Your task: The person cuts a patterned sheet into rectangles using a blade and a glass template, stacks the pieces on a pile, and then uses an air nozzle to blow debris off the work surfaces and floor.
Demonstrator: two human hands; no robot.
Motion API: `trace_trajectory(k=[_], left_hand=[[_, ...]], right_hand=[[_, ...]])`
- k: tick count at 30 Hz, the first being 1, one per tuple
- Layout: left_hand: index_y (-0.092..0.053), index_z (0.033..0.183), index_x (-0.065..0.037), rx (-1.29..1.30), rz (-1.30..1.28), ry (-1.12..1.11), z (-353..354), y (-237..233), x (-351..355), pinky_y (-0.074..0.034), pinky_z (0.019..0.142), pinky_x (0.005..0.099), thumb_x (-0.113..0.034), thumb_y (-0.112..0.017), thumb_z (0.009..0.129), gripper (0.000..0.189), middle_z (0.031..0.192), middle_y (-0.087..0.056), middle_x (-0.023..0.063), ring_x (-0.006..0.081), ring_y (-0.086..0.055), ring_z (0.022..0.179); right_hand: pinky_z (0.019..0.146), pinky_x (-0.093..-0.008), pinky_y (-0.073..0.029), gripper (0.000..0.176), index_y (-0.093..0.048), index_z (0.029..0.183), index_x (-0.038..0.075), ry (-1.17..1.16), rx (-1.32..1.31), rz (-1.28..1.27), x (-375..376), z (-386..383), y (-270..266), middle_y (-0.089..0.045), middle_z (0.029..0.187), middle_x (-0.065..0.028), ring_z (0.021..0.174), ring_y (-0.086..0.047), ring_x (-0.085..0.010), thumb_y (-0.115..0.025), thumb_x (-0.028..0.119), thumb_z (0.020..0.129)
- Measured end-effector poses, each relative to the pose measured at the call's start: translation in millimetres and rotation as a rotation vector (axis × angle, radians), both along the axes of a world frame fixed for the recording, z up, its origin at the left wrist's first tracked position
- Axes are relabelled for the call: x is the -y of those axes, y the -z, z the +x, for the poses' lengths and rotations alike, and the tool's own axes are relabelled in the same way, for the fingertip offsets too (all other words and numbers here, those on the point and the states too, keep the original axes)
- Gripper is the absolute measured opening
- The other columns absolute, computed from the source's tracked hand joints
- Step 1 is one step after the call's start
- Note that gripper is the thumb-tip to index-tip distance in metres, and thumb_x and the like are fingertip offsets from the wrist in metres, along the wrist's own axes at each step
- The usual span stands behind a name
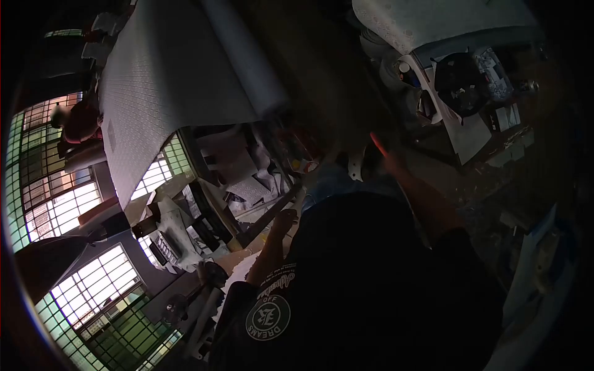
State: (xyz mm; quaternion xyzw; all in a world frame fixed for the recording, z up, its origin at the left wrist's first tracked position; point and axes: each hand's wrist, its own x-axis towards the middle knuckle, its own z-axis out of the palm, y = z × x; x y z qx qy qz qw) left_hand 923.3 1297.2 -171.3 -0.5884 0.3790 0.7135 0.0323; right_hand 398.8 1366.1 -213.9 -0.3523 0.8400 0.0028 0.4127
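Observation:
The view is dark and strongly tilted. My left hand [284, 221] hangs low beside my jeans [328, 184], near a dark table leg; its fingers look loosely curled, and what they hold, if anything, cannot be made out. On the other side, my right hand [392, 159] is in shadow, with a red-lit finger or thin red object at its tip. Whether it grips something cannot be told. A pale quilted fabric [148, 93] drapes over a table edge above my left hand, beside a long pale roll [247, 62].
A black fan-like object [459, 83] stands by boxes at the upper right, near another pale cloth [433, 21]. Papers and scraps [257, 185] fill a shelf under the table. Barred windows [93, 278] and a person in red [81, 122] are at the left.

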Motion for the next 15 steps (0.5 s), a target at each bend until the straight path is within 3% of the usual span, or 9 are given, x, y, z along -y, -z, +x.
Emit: trace_trajectory(k=[2, 4, 5, 6, 8, 10, 12, 14, 15], left_hand=[[-0.066, 0.108, 0.003, -0.078, 0.108, -0.144, -2, 4, -8, -0.056, 0.062, 0.0301, -0.013, -0.057, 0.099, 0.02, 0.09, -0.069, 0.0096, 0.0196, -0.069, 0.074], [-0.066, 0.108, 0.004, 0.174, -0.122, -0.054, -38, -35, -4, -0.057, 0.064, 0.0308, -0.013, -0.057, 0.098, 0.021, 0.09, -0.069, 0.0101, 0.02, -0.07, 0.079], [-0.066, 0.108, 0.004, 0.165, -0.12, -0.051, -42, -31, -2, -0.057, 0.064, 0.0308, -0.013, -0.057, 0.098, 0.021, 0.09, -0.069, 0.0101, 0.02, -0.07, 0.079], [-0.065, 0.109, 0.004, 0.112, -0.108, -0.111, -45, -32, -1, -0.057, 0.065, 0.031, -0.013, -0.058, 0.097, 0.022, 0.091, -0.069, 0.01, 0.0199, -0.07, 0.081], [-0.065, 0.11, 0.003, 0.058, -0.098, -0.177, -58, -38, -1, -0.057, 0.066, 0.0311, -0.013, -0.059, 0.097, 0.022, 0.092, -0.069, 0.0099, 0.0197, -0.07, 0.084], [-0.064, 0.115, 0.002, 0.196, -0.436, 0.504, -79, -53, 4, -0.057, 0.07, 0.0319, -0.016, -0.06, 0.096, 0.026, 0.097, -0.069, 0.0101, 0.0182, -0.07, 0.087], [-0.063, 0.116, 0.001, 0.21, -0.457, 0.561, -74, -25, 8, -0.057, 0.07, 0.0322, -0.015, -0.058, 0.097, 0.026, 0.099, -0.07, 0.01, 0.0181, -0.07, 0.089], [-0.062, 0.118, 0.0, 0.229, -0.461, 0.621, -73, -28, 13, -0.057, 0.071, 0.0326, -0.015, -0.056, 0.097, 0.026, 0.102, -0.07, 0.01, 0.0179, -0.069, 0.09], [-0.064, 0.116, 0.0, 0.153, -0.357, 0.42, -80, -39, 21, -0.057, 0.071, 0.0329, -0.016, -0.057, 0.097, 0.026, 0.102, -0.07, 0.011, 0.0179, -0.069, 0.092]], right_hand=[[0.077, -0.05, -0.057, 0.035, -0.071, 0.112, 0.006, -0.089, 0.023, -0.02, -3, -13, -6, -0.072, 0.099, -0.0193, 0.09, -0.071, -0.0373, -0.07, 0.027, 0.084], [0.077, -0.0503, -0.057, 0.034, -0.071, 0.111, 0.006, -0.169, 0.039, -0.035, -14, -26, 10, -0.072, 0.099, -0.0189, 0.09, -0.071, -0.037, -0.07, 0.026, 0.084], [0.078, -0.0502, -0.057, 0.034, -0.071, 0.111, 0.006, -0.059, 0.013, -0.147, -23, -28, 43, -0.072, 0.1, -0.0188, 0.091, -0.071, -0.0375, -0.07, 0.029, 0.086], [0.078, -0.0501, -0.056, 0.035, -0.071, 0.112, 0.006, 0.046, -0.012, -0.259, -24, -30, 45, -0.072, 0.102, -0.0187, 0.093, -0.071, -0.0381, -0.069, 0.031, 0.087], [0.079, -0.0508, -0.055, 0.037, -0.067, 0.118, 0.005, 0.13, -0.01, -0.205, -16, -36, 21, -0.071, 0.103, -0.0218, 0.094, -0.069, -0.0408, -0.068, 0.028, 0.088], [0.08, -0.0515, -0.054, 0.04, -0.064, 0.124, 0.004, 0.218, -0.006, -0.16, -6, -38, 6, -0.07, 0.104, -0.0249, 0.096, -0.068, -0.0435, -0.068, 0.024, 0.09], [0.082, -0.052, -0.053, 0.042, -0.063, 0.126, 0.004, 0.224, -0.114, -0.42, 5, -41, 25, -0.069, 0.106, -0.0258, 0.098, -0.067, -0.0443, -0.068, 0.026, 0.09], [0.081, -0.0514, -0.054, 0.042, -0.066, 0.122, 0.004, 0.275, -0.093, -0.372, 20, -42, 41, -0.07, 0.106, -0.0247, 0.098, -0.068, -0.0432, -0.065, 0.034, 0.092], [0.081, -0.0509, -0.056, 0.044, -0.068, 0.118, 0.005, 0.323, -0.08, -0.334, 38, -50, 35, -0.07, 0.106, -0.0237, 0.099, -0.069, -0.042, -0.062, 0.041, 0.093]])
